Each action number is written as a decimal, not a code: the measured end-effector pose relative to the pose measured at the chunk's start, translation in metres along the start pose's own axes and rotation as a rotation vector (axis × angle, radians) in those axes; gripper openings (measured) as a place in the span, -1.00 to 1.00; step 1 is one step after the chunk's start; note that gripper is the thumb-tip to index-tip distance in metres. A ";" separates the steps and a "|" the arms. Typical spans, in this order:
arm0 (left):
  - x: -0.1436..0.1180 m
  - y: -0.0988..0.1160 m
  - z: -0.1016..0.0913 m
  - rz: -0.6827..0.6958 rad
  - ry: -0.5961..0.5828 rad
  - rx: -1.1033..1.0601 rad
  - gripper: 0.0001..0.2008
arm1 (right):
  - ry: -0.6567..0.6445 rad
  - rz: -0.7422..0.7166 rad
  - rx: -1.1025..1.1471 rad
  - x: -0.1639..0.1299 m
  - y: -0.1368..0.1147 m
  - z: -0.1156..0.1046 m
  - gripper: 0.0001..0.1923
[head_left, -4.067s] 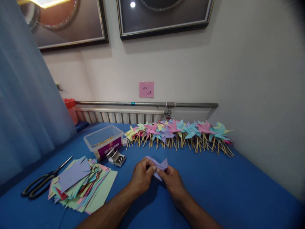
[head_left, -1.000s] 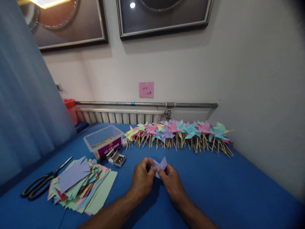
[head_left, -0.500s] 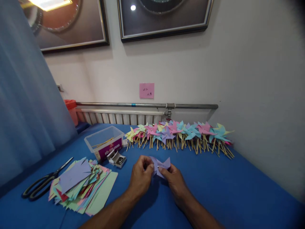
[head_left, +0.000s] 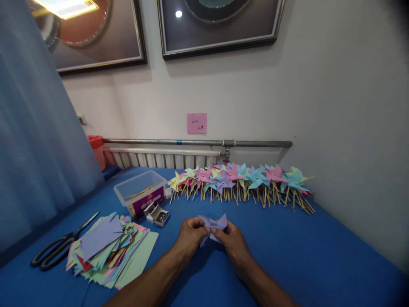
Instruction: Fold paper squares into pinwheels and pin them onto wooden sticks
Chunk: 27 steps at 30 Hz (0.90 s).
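Observation:
A purple paper pinwheel [head_left: 220,222] is held between my two hands above the blue tabletop, with a small pin at its centre. My left hand [head_left: 191,234] pinches its left side, thumb close to the middle. From the right, my right hand [head_left: 232,239] grips it, the thumb pressed near the pin. No stick shows on this pinwheel. Left of my hands, an opened small box [head_left: 159,214] holds shiny metal pins. Behind it stands a clear plastic tub [head_left: 140,189] with a few thin wooden sticks inside.
Cut coloured paper [head_left: 108,251] lies piled at the left, beside black-handled scissors [head_left: 60,245]. Finished pinwheels on sticks [head_left: 243,181] line the back of the table, below a pipe [head_left: 262,144] and radiator [head_left: 153,160]. A blue curtain [head_left: 41,128] hangs at the left.
My left fingers have closed in on the pinwheel's left side, and its paper has turned slightly. Both hands sit a little lower; the other things stay in place.

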State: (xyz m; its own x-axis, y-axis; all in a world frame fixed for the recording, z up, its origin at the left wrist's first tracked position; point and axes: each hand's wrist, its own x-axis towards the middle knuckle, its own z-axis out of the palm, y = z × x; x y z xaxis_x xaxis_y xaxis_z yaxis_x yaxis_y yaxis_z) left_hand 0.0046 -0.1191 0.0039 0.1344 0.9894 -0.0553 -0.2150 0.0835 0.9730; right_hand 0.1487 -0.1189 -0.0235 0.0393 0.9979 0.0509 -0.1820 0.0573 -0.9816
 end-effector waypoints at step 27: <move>0.057 0.141 -0.144 0.325 0.608 1.100 -0.86 | -0.006 0.108 0.097 0.003 -0.001 -0.007 -0.64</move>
State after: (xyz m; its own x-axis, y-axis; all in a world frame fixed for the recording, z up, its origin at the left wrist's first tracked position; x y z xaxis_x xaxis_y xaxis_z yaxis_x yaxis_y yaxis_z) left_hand -0.1578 -0.0341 0.1056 -0.2938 0.8653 0.4062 0.7863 -0.0228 0.6174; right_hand 0.1556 -0.1165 -0.0240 0.0083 0.9986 -0.0526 -0.2787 -0.0482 -0.9592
